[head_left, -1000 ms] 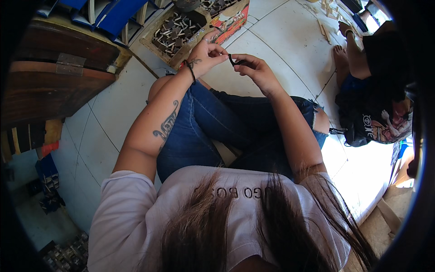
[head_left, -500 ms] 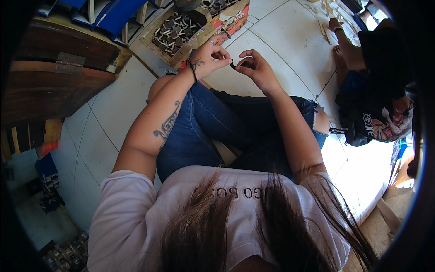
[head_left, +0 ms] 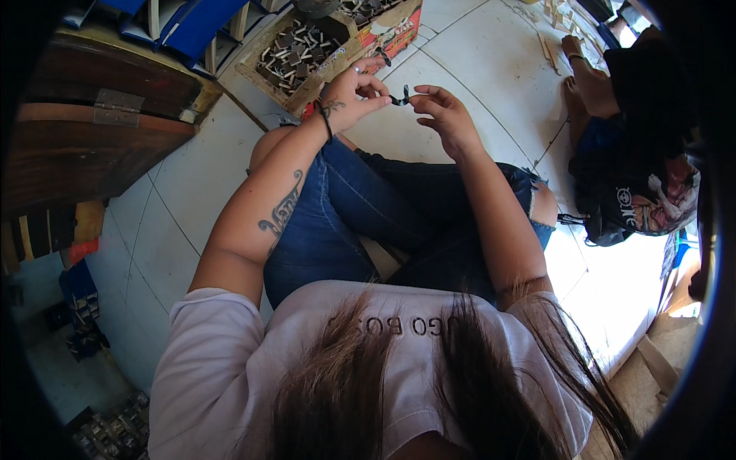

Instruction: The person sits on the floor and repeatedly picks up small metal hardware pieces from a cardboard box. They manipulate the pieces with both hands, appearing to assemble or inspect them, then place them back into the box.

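A short, glossy black strip [head_left: 399, 100], bent up at its right end, spans the gap between my hands above my crossed legs. With thumb and fingers pinched, my left hand [head_left: 354, 100] grips one end of it. The fingertips of my right hand [head_left: 448, 121] close on its other end, the remaining fingers loosely curled. Another curled black piece [head_left: 384, 57] shows beyond the left fingers; whether it joins the strip I cannot tell. Just past my left hand stands a wooden crate [head_left: 354, 50] holding many small dark squares and pale sticks [head_left: 295, 57].
At the left is a dark wooden cabinet [head_left: 61, 130], with blue boxes [head_left: 192, 31] above. Another person's legs and dark bag [head_left: 636, 192] occupy the right side. Thin wood strips [head_left: 548, 52] lie on the white tile floor [head_left: 468, 54].
My right hand has shifted slightly right, away from the left one, and more of the black strip shows between them. My left hand has hardly moved.
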A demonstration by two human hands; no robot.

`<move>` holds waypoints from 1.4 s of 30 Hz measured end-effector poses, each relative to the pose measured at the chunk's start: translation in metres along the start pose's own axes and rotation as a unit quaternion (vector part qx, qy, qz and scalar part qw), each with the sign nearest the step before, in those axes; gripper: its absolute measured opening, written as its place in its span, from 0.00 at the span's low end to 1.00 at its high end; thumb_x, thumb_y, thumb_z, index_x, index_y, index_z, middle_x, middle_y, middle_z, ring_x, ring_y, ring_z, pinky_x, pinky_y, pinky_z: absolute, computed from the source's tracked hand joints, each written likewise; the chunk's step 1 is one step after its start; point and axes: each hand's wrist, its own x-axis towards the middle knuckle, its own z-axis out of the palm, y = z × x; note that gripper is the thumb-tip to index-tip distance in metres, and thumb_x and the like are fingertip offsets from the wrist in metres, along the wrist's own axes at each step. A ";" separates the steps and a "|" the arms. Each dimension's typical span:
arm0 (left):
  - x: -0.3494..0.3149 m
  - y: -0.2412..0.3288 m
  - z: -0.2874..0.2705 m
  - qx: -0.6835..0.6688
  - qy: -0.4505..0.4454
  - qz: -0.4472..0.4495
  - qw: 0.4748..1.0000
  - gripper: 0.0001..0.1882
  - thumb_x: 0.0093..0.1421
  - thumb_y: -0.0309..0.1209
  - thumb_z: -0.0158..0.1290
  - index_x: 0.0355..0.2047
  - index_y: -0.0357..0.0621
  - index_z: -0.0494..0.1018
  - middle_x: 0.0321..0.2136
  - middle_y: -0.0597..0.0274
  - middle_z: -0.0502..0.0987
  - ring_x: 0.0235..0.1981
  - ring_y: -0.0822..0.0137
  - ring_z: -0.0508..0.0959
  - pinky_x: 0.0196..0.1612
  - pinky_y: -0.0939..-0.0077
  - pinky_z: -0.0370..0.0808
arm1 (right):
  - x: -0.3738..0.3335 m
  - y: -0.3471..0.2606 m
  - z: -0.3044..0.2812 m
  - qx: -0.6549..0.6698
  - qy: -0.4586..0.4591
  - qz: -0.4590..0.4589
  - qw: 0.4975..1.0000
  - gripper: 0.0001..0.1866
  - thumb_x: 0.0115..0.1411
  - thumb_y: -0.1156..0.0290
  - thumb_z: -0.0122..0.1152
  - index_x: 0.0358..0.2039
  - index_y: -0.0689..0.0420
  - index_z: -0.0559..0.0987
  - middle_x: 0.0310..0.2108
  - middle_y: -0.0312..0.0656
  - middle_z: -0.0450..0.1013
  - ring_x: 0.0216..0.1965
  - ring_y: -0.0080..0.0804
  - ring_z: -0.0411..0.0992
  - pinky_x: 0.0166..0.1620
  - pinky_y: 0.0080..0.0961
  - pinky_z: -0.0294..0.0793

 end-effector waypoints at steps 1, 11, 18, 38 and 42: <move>0.001 -0.001 0.001 -0.007 0.012 0.003 1.000 0.06 0.47 0.28 0.61 0.25 0.42 0.76 0.52 0.61 0.64 0.30 0.76 0.73 0.37 0.80 0.70 | 0.000 0.000 0.001 -0.008 -0.012 0.014 1.000 0.18 0.53 0.70 0.59 0.43 0.59 0.71 0.34 0.36 0.74 0.36 0.23 0.71 0.39 0.20 0.67; -0.001 0.010 -0.001 0.042 -0.004 -0.007 0.999 0.06 0.48 0.28 0.60 0.26 0.42 0.75 0.51 0.60 0.65 0.31 0.76 0.73 0.39 0.79 0.69 | 0.002 0.009 0.003 0.073 -0.010 -0.012 0.997 0.15 0.53 0.75 0.59 0.41 0.63 0.71 0.32 0.40 0.74 0.34 0.26 0.72 0.38 0.21 0.73; -0.001 0.020 -0.005 0.122 0.121 0.008 0.985 0.06 0.49 0.29 0.58 0.26 0.41 0.75 0.49 0.61 0.69 0.25 0.77 0.73 0.31 0.81 0.70 | 0.007 0.015 -0.003 0.083 0.033 -0.059 0.994 0.16 0.52 0.78 0.59 0.41 0.63 0.68 0.31 0.41 0.74 0.32 0.25 0.72 0.37 0.19 0.72; 0.035 0.010 -0.096 0.171 0.151 0.027 0.973 0.18 0.49 0.26 0.59 0.40 0.38 0.68 0.27 0.64 0.77 0.27 0.75 0.74 0.34 0.79 0.68 | 0.107 0.079 0.085 0.180 0.011 -0.123 0.976 0.13 0.52 0.78 0.59 0.39 0.60 0.69 0.28 0.35 0.74 0.34 0.20 0.71 0.43 0.19 0.68; 0.043 0.007 -0.086 0.185 0.082 -0.033 0.979 0.18 0.47 0.27 0.61 0.38 0.39 0.68 0.27 0.64 0.76 0.29 0.74 0.74 0.34 0.80 0.68 | 0.117 0.083 0.090 0.213 -0.027 -0.131 0.968 0.13 0.52 0.78 0.59 0.39 0.60 0.69 0.29 0.35 0.74 0.34 0.20 0.71 0.43 0.19 0.68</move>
